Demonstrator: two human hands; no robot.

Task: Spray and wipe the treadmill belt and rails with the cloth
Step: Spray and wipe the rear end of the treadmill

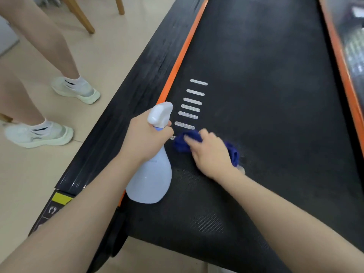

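The black treadmill belt runs away from me, edged by an orange strip and a black left rail. My left hand grips the neck of a pale blue spray bottle, held above the belt's left edge with its white nozzle pointing forward. My right hand presses down on a crumpled dark blue cloth on the belt, just below a row of white stripes. The hand looks motion-blurred. Part of the cloth shows on the hand's right side too.
Another person's legs in white sneakers stand on the beige floor left of the treadmill. Wooden chair legs are at the top left. The right orange rail borders the belt. A yellow label sits at the left rail's near end.
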